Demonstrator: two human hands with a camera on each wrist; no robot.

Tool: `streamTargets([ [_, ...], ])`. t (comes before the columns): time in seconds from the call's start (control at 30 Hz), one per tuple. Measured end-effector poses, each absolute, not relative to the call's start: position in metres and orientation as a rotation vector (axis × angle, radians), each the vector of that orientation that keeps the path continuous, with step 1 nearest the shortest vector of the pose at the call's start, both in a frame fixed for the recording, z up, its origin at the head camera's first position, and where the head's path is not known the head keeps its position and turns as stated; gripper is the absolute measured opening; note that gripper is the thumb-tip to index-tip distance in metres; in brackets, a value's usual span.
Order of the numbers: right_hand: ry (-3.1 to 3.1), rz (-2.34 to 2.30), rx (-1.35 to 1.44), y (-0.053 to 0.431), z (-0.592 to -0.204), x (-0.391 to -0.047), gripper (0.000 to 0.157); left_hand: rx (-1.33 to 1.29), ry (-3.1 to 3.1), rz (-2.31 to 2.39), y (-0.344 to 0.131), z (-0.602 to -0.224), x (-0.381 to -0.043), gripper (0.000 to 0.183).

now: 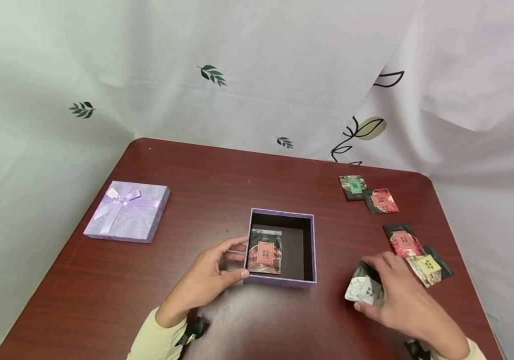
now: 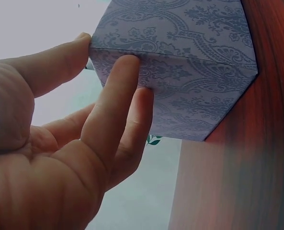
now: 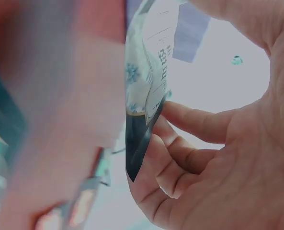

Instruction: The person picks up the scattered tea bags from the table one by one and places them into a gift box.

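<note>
In the head view a patterned purple box (image 1: 282,283) stands without a lid, with a dark inside. A packet with a pink label (image 1: 265,252) lies in its left half. My left hand (image 1: 206,277) touches the box's left outer side near the front corner. The left wrist view shows its fingertips (image 2: 126,64) against the patterned wall (image 2: 204,81). To the right of the box, my right hand (image 1: 398,295) pinches a packet with a white label (image 1: 365,289) above the table. That packet (image 3: 144,81) is tilted and edge-on in the right wrist view.
On the right of the brown table (image 1: 212,185) lie more packets: one green-labelled (image 1: 353,187), one red-labelled (image 1: 381,201), another red-labelled (image 1: 403,240) overlapping a yellow-labelled one (image 1: 429,266). A purple lid with a ribbon bow (image 1: 128,212) sits at the left. A pale curtain (image 1: 248,75) hangs behind.
</note>
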State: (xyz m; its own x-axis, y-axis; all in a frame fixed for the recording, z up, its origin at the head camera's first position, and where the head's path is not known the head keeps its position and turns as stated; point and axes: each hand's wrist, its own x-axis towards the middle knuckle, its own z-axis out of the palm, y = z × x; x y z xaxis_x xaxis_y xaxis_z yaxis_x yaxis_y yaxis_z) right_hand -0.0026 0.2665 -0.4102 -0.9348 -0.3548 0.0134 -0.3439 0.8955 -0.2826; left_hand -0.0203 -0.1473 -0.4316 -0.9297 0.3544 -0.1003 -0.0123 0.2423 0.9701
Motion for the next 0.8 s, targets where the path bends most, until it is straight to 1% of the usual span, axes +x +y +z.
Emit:
streamTargets([
  [0.17, 3.07, -0.419, -0.702, 0.263, -0.388, -0.02, 0.089, 0.332, 2.225, 1.728, -0.148, -0.431, -0.02, 0.067],
  [0.37, 3.08, -0.431, -0.842, 0.245, -0.366, -0.036, 0.088, 0.336, 2.244, 1.714, -0.148, -0.43, -0.019, 0.068],
  [0.47, 3.062, -0.438, -0.885, 0.234, -0.359, -0.044, 0.087, 0.339, 2.26, 1.707, -0.149, -0.43, -0.018, 0.068],
  [0.8, 2.986, -0.479, -0.972, 0.199, -0.348, -0.068, 0.089, 0.359, 2.345, 1.644, -0.145, -0.427, -0.016, 0.066],
])
